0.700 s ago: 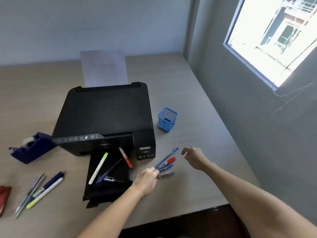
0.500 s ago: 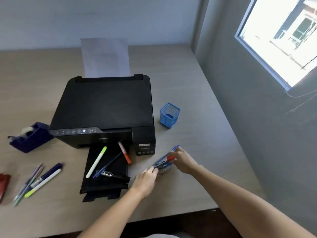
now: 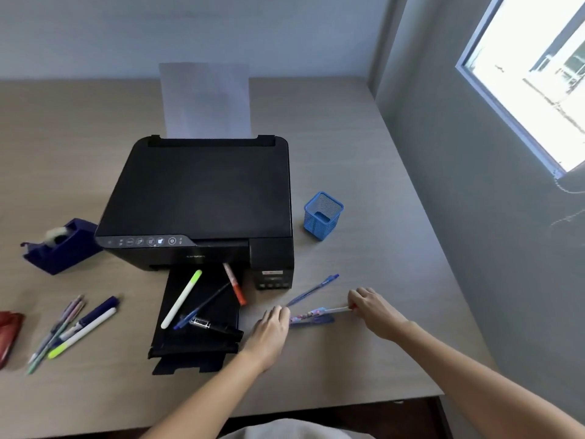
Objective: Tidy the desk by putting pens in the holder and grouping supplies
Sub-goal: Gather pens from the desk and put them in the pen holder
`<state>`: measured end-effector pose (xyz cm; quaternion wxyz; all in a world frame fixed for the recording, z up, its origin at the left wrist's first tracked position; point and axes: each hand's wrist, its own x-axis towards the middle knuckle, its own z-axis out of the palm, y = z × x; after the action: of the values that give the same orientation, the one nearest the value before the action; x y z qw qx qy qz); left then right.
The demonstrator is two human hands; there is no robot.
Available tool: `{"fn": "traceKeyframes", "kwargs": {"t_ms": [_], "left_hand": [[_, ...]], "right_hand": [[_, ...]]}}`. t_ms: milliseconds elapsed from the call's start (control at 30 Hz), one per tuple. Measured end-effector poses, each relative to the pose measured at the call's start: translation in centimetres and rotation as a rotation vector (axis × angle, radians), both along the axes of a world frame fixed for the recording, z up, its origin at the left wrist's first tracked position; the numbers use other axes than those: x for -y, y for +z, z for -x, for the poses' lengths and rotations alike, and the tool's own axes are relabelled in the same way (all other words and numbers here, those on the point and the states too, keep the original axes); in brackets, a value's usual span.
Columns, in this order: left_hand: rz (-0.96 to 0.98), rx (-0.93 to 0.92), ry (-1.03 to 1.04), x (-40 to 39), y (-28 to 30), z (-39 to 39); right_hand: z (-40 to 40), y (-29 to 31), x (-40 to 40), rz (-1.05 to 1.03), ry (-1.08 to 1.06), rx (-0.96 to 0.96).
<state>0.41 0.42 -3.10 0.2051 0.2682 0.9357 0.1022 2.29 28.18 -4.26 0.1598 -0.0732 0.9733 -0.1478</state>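
Observation:
A blue mesh pen holder [image 3: 323,215] stands empty to the right of the printer. Three pens lie in front of it: a long blue pen [image 3: 313,289], a patterned pen [image 3: 305,315] and a dark blue pen [image 3: 316,320]. My right hand [image 3: 372,308] pinches the red-capped end of a white pen [image 3: 337,309] just above them. My left hand [image 3: 269,331] has its fingertips on the left ends of these pens; whether it grips one is hidden. A green highlighter [image 3: 182,299], orange marker [image 3: 235,283], blue pen [image 3: 202,307] and black marker [image 3: 215,325] lie on the printer's output tray [image 3: 196,350].
The black printer [image 3: 202,198] fills the desk's middle, with paper [image 3: 205,99] upright behind it. A blue tape dispenser [image 3: 60,245], several loose pens [image 3: 72,327] and a red object [image 3: 8,331] are at the left. A grey wall runs along the right.
My right hand has taken the red-capped white pen by its cap and drawn it to the right, out of the cluster. My left hand stays at the pens' left ends.

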Motion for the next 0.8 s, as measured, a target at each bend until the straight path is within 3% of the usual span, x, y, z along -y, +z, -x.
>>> {"fn": "traceKeyframes", "kwargs": {"t_ms": [333, 400, 567, 667, 800], "left_hand": [[0.275, -0.048, -0.059, 0.1, -0.6, -0.1], [0.28, -0.092, -0.098, 0.0, 0.1, -0.1], [0.314, 0.019, -0.085, -0.6, 2.1, -0.3], [0.289, 0.095, -0.038, -1.2, 5.1, 0.5], [0.13, 0.006, 0.002, -2.8, 11.8, 3.0]], "right_hand": [[3.8, 0.7, 0.6, 0.02, 0.053, -0.184], [5.0, 0.5, 1.7, 0.009, 0.061, -0.166], [6.1, -0.5, 2.9, -0.067, 0.022, -0.057], [5.4, -1.4, 1.4, -0.161, 0.001, -0.032], [4.6, -0.8, -1.9, -0.157, -0.073, -0.023]]}}
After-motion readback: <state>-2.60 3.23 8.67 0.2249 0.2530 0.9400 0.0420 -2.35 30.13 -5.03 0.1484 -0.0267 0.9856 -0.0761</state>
